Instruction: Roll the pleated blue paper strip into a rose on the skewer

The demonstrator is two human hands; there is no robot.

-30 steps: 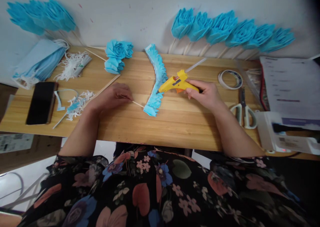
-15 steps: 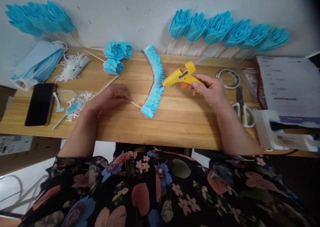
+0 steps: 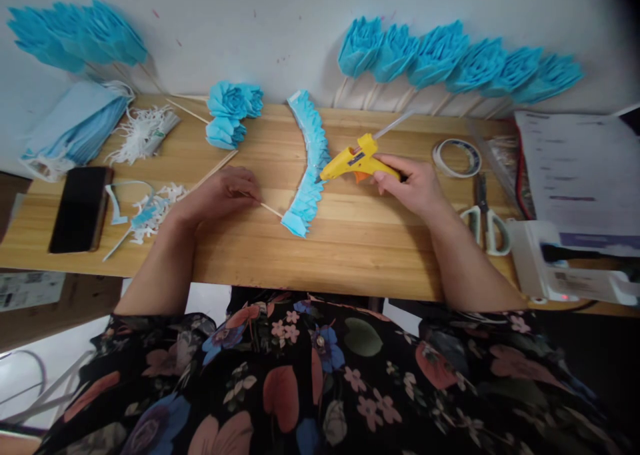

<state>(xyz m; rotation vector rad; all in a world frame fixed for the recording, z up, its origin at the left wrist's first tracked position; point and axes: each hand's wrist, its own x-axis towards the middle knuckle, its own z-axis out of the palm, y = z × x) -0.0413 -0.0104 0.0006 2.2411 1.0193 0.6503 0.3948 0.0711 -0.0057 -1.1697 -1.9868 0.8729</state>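
My right hand [image 3: 407, 180] is closed round the handle of a yellow glue gun [image 3: 353, 160], a clear glue stick [image 3: 395, 125] jutting from its back. The nozzle points left at a curved strip of pleated light-blue material [image 3: 311, 155] lying on the table, and seems to reach its right edge. Between the fingers of my left hand [image 3: 235, 191] is a thin wooden stick [image 3: 271, 209]. The stick's far end meets the folded lower end of the strip. My left fingertips are partly hidden.
Blue flowers on sticks [image 3: 435, 58] lean along the wall, with more at far left. Small blue flowers [image 3: 230, 111], face masks [image 3: 77, 128], white scraps [image 3: 143, 131] and a phone [image 3: 81, 209] lie left. Tape [image 3: 457, 158], scissors [image 3: 483, 221], papers [image 3: 575, 175] and a white device [image 3: 535, 258] lie right.
My right hand has moved the glue gun a little left and slightly down along the strip. The left hand, the stick and the strip have stayed in place.
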